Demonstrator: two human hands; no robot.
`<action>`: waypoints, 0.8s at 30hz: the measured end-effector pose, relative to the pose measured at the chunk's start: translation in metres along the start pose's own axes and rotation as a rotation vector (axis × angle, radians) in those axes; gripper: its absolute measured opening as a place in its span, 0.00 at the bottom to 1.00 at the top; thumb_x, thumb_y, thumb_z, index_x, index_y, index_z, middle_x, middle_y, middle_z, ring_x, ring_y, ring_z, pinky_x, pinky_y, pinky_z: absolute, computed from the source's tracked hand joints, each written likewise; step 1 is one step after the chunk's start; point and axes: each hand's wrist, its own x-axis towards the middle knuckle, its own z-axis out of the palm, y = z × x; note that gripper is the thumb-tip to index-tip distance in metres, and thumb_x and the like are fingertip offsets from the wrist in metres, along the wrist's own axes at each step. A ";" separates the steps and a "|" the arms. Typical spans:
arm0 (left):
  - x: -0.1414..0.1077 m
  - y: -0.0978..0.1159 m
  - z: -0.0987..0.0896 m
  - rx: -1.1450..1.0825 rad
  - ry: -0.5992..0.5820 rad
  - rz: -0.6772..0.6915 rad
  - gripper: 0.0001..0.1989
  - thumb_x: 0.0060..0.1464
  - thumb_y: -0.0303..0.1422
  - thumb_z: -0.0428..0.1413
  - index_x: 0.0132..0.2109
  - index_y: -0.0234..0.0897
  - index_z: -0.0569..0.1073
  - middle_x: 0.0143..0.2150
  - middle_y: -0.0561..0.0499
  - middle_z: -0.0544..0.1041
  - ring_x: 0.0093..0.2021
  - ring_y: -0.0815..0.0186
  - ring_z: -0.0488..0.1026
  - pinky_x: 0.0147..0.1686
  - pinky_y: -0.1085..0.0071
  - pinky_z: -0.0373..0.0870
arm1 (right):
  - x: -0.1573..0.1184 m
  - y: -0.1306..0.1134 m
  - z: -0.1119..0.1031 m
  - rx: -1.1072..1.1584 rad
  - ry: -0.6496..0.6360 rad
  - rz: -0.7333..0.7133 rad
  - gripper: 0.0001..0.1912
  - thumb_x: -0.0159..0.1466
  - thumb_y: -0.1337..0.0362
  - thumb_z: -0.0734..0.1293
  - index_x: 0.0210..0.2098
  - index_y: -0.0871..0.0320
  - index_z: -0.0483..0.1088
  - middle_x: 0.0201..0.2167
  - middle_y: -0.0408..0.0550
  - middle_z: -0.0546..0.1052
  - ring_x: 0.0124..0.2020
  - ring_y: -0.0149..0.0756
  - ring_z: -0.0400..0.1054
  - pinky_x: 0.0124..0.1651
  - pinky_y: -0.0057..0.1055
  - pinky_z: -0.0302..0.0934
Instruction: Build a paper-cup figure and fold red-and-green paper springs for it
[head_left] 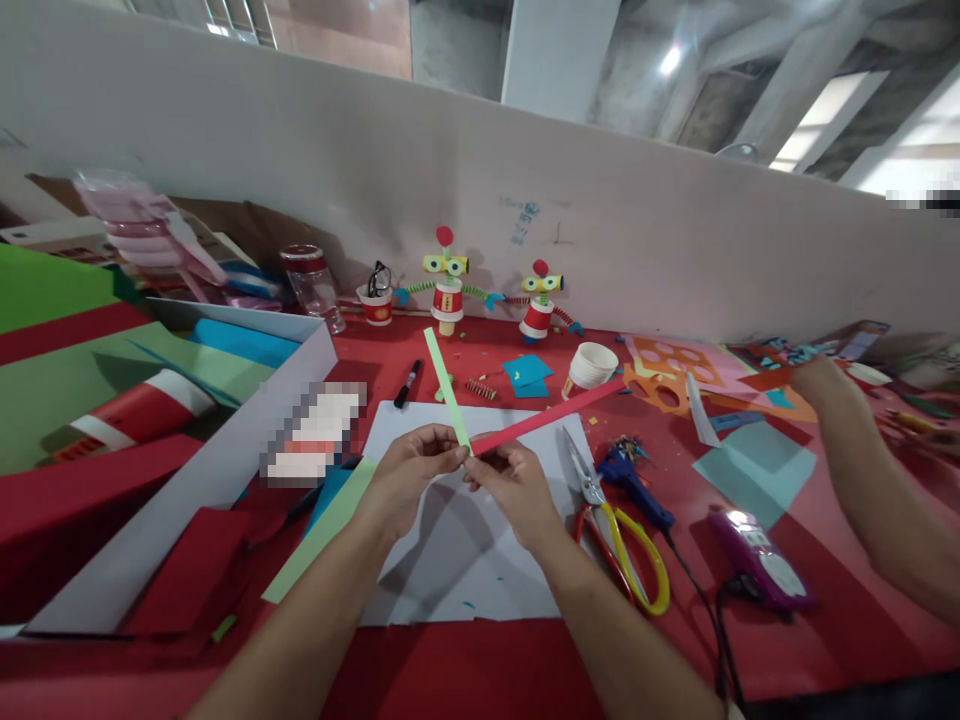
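Observation:
My left hand (420, 465) pinches the lower end of a pale green paper strip (445, 385), which points up and away. A long red paper strip (551, 415) slants off to the right, its near end between the fingers of my right hand (514, 480). Both strips meet at my fingertips in a V; how they are joined there is hidden by my fingers. Beneath my hands lies a white sheet (480, 570). Scissors (611, 540) with red and yellow handles rest at its right edge.
Two paper-cup figures (448, 290) stand by the wall. A glue gun (634, 480), a purple device (761, 560) and stacked paper cups (592, 365) lie to the right. An open box (300, 365) of coloured paper occupies the left. Another person's arm (862, 470) reaches in from the right.

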 end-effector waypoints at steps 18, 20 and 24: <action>-0.004 -0.010 0.012 0.011 0.079 -0.009 0.10 0.39 0.37 0.66 0.28 0.35 0.77 0.24 0.52 0.74 0.28 0.68 0.69 0.34 0.70 0.63 | -0.002 0.000 0.006 0.031 0.200 0.005 0.06 0.56 0.62 0.68 0.28 0.59 0.73 0.21 0.42 0.75 0.24 0.31 0.68 0.30 0.29 0.63; -0.004 -0.011 0.012 -0.024 0.078 -0.012 0.11 0.39 0.36 0.66 0.29 0.35 0.77 0.25 0.53 0.74 0.27 0.69 0.68 0.34 0.71 0.63 | -0.002 0.000 0.008 0.079 0.185 0.014 0.07 0.55 0.61 0.68 0.28 0.59 0.73 0.21 0.42 0.75 0.23 0.30 0.67 0.30 0.29 0.62; -0.004 -0.011 0.013 -0.049 0.088 -0.012 0.11 0.39 0.36 0.66 0.31 0.34 0.78 0.26 0.51 0.76 0.28 0.68 0.69 0.35 0.70 0.64 | -0.001 -0.002 0.010 0.207 0.170 0.070 0.08 0.52 0.60 0.70 0.28 0.59 0.73 0.20 0.41 0.73 0.22 0.30 0.66 0.29 0.28 0.61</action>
